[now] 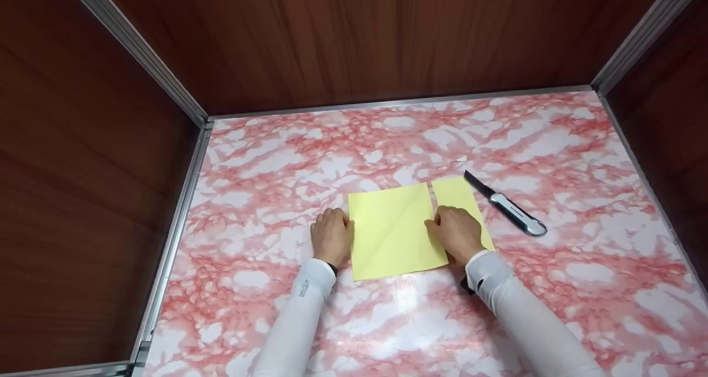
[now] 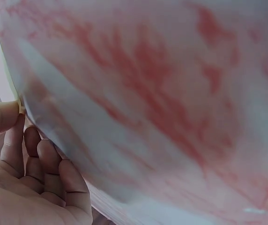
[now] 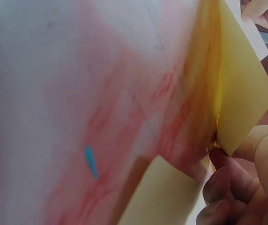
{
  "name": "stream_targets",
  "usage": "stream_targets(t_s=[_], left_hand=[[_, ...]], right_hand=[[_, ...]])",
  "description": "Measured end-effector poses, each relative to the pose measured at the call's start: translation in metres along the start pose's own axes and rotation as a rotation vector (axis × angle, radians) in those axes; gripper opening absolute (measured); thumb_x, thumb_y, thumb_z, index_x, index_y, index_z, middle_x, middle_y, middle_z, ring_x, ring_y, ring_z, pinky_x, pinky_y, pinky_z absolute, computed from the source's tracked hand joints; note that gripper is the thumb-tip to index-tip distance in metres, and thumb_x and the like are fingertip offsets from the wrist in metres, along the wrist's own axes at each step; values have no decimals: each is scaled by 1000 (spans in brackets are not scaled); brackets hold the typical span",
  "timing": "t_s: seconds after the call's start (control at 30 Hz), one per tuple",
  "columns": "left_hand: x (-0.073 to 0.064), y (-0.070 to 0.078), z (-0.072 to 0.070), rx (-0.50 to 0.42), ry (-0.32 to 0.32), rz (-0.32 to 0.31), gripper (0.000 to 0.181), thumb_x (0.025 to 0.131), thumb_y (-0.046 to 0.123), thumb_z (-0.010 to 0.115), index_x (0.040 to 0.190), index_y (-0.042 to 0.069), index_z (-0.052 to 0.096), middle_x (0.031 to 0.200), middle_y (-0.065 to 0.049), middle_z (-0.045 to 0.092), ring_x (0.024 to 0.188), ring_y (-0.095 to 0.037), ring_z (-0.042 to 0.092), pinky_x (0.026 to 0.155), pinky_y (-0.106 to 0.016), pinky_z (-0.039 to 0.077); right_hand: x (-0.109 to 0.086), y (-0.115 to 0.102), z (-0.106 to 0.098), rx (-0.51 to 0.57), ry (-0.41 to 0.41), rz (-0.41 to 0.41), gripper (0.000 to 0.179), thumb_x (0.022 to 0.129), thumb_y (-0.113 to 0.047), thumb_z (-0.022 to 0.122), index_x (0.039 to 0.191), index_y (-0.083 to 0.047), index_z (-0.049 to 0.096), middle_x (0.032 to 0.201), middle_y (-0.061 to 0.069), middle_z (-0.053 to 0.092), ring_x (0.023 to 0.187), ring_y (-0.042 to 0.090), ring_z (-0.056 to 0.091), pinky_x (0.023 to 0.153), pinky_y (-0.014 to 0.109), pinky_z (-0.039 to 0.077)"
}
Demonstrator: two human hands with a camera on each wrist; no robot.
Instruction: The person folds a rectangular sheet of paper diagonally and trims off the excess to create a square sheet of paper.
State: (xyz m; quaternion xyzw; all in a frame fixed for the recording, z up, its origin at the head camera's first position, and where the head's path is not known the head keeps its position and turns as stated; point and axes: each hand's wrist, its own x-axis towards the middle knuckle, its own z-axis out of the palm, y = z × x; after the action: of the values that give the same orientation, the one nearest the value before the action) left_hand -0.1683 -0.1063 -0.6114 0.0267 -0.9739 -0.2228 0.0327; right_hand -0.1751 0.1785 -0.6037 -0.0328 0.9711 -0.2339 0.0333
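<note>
A nearly square sheet of yellow paper [image 1: 391,233] is held between both hands, a faint diagonal crease across it. My left hand [image 1: 332,234] pinches its left edge between thumb and index finger, the other fingers curled, as the left wrist view shows. On the right edge, my right hand [image 1: 458,233] pinches with thumb and fingertips. The right wrist view shows the sheet [image 3: 244,89] standing off the tabletop at that side. A narrower yellow paper strip [image 1: 453,192] lies partly hidden beneath my right hand.
Right of the strip lies a utility knife [image 1: 517,214], its dark blade out and pointing toward the strip's top corner. The tabletop [image 1: 265,200] has a red and white marbled pattern. Dark wooden panels [image 1: 387,40] with metal edging enclose the back and sides. A small blue mark [image 3: 91,161] shows on the surface.
</note>
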Motion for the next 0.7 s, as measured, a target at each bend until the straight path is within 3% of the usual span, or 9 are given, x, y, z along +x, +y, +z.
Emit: stream_targets(t_s=[0.2, 0.33, 0.4, 0.5, 0.6, 0.7], left_hand=[[0, 1, -1, 16, -11, -9, 21, 97, 26, 70, 83, 15, 61, 87, -3, 57, 85, -28, 55, 75, -44, 43], [0, 1, -1, 20, -17, -12, 21, 98, 27, 70, 83, 15, 60, 87, -3, 57, 85, -28, 55, 75, -44, 43], [0, 1, -1, 21, -14, -12, 21, 98, 27, 70, 83, 16, 60, 87, -3, 57, 86, -28, 55, 75, -44, 43], [-1, 1, -1, 19, -15, -15, 21, 98, 27, 70, 83, 16, 60, 87, -3, 57, 86, -27, 55, 76, -44, 42], [-1, 2, -1, 13, -22, -20, 21, 98, 27, 69, 83, 16, 59, 86, -2, 55, 85, -27, 54, 76, -43, 42], [0, 3, -1, 2, -29, -21, 21, 99, 27, 68, 83, 16, 58, 85, -2, 54, 85, -27, 53, 76, -43, 41]], right_hand=[[-1, -2, 2, 4, 33, 1, 26, 92, -27, 71, 77, -11, 58, 74, 7, 58, 74, 32, 58, 60, 45, 45], [1, -4, 6, 38, 74, -10, 22, 91, -22, 75, 90, -8, 57, 85, 11, 57, 82, 35, 56, 66, 48, 45], [2, -5, 10, 40, 99, -66, 22, 90, -16, 76, 103, -4, 62, 96, 15, 59, 91, 38, 56, 73, 50, 47], [3, -7, 14, -12, 97, -212, 38, 94, -6, 69, 132, -3, 63, 123, 22, 60, 111, 44, 54, 89, 56, 47], [3, -10, 17, -113, 18, -350, 50, 98, 1, 58, 147, -8, 56, 147, 22, 51, 130, 46, 47, 101, 60, 43], [2, -12, 19, -200, -72, -420, 52, 101, 4, 51, 151, -10, 52, 157, 18, 43, 141, 44, 40, 107, 61, 40]])
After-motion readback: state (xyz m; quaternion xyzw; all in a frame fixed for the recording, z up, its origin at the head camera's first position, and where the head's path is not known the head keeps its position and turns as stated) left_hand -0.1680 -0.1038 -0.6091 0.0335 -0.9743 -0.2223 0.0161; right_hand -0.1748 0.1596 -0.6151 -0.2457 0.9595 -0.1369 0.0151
